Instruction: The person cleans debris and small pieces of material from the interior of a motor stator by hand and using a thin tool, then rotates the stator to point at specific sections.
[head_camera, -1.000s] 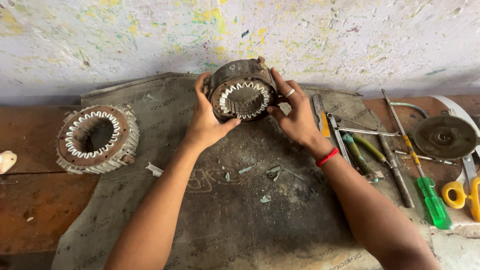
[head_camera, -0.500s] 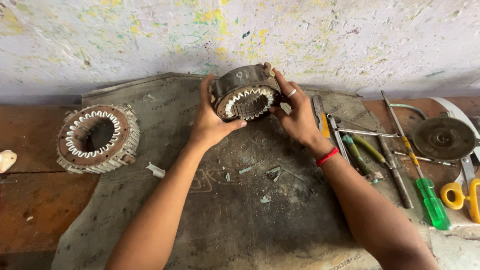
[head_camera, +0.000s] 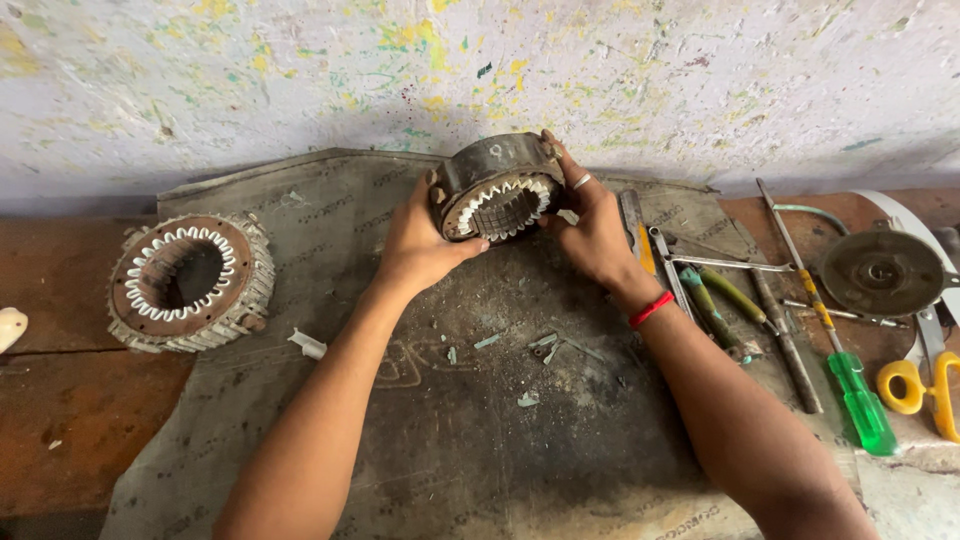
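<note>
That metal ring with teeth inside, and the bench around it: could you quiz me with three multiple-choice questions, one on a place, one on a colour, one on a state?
1. Where does the second toothed ring lie?
A. left of the arms
B. among the tools
C. against the wall

2. What colour is the screwdriver handle?
A. red
B. green
C. black

3. How is the held toothed ring kept?
A. flat on the mat
B. gripped by one hand
C. tilted between both hands

Answers:
A, it sits alone at the left.
B, the handle is clear green.
C, the left hand and right hand clasp its sides.
</note>
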